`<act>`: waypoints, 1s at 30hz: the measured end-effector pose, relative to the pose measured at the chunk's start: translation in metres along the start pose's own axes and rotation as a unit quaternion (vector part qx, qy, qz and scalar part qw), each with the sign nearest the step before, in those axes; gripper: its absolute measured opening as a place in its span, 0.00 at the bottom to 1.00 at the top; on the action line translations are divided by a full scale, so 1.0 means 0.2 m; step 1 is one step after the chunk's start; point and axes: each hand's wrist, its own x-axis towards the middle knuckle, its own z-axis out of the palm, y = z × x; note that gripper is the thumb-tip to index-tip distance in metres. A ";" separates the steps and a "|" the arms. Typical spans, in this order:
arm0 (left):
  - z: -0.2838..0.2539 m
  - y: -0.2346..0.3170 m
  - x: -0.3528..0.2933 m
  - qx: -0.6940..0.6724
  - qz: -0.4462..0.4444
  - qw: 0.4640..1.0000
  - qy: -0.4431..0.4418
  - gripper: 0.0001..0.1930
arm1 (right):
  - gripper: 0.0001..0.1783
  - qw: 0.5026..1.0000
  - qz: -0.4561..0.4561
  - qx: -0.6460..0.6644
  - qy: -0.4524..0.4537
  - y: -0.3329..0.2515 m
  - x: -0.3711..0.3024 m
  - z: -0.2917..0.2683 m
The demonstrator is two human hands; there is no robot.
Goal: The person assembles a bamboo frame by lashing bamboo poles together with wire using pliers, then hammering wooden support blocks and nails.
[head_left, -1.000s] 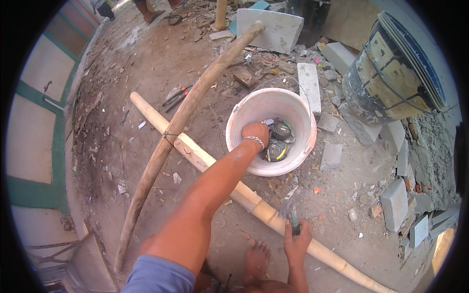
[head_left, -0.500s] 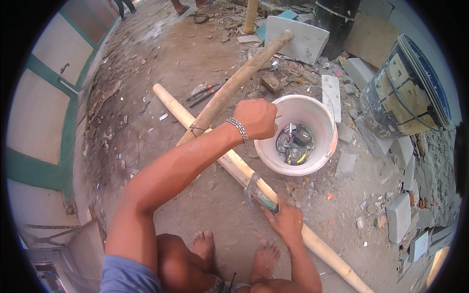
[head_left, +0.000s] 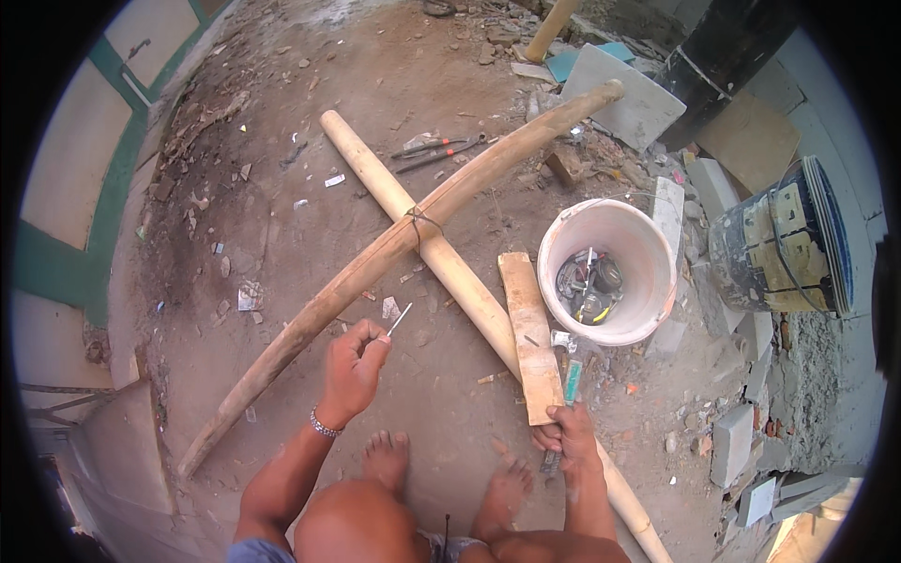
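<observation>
My left hand [head_left: 357, 369] is closed, pinching a thin metal nail [head_left: 401, 319] that points up and away from me. My right hand [head_left: 569, 433] is closed round a hammer [head_left: 572, 380] with a green part on its shaft, its thumb pressing on the near end of a short flat board [head_left: 527, 305]. A small dark nail-like piece [head_left: 532, 341] shows on the board's face. Under the board runs a pale round pole [head_left: 469, 293]. A longer, bent wooden pole [head_left: 361, 267] crosses it, with dark wire [head_left: 418, 220] around the crossing.
Right of the board, a white bucket [head_left: 549, 258] holds tools, among them a tape measure. Beyond the poles lie red-and-black-handled pliers or cutters [head_left: 441, 153]. A large paint-stained bucket [head_left: 784, 244] leans by the wall at right. Broken tiles and blocks [head_left: 732, 446] line that side.
My left hand has come down from beside the bucket toward me and to the left. The short board is now at my right hand, over the pole. The view has shifted.
</observation>
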 end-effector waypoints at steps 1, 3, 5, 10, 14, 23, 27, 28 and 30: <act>-0.01 -0.09 -0.06 0.013 -0.021 1.000 -0.008 0.09 | 0.11 1.000 0.005 0.003 -0.002 0.03 0.00 -0.01; 0.01 -0.22 -0.17 0.034 -0.059 0.997 -0.036 0.10 | 0.11 1.000 0.013 0.011 -0.002 0.11 0.01 -0.05; 0.02 -0.31 -0.25 0.056 -0.095 0.992 -0.067 0.10 | 0.10 1.000 -0.003 -0.002 -0.003 0.15 0.02 -0.05; 0.05 -0.40 -0.33 0.005 -0.140 0.988 -0.065 0.11 | 0.09 0.990 -0.043 -0.132 0.019 0.19 -0.01 -0.01; 0.06 -0.38 -0.29 -0.070 -0.197 0.977 -0.042 0.11 | 0.09 0.973 -0.042 -0.226 0.020 0.22 -0.06 -0.04; 0.15 -0.33 -0.18 -0.160 -0.197 0.966 -0.047 0.13 | 0.16 0.953 -0.124 -0.276 0.011 0.37 -0.15 -0.01; 0.21 -0.38 -0.18 -0.211 -0.240 0.947 -0.010 0.13 | 0.25 0.803 -0.155 -0.574 -0.050 0.43 -0.12 -0.01; 0.21 -0.41 -0.18 -0.228 -0.253 0.940 -0.001 0.14 | 0.26 0.766 -0.187 -0.613 -0.049 0.46 -0.12 -0.01; 0.24 -0.47 -0.18 -0.238 -0.268 0.933 0.041 0.14 | 0.28 0.685 -0.249 -0.683 -0.048 0.55 -0.09 -0.03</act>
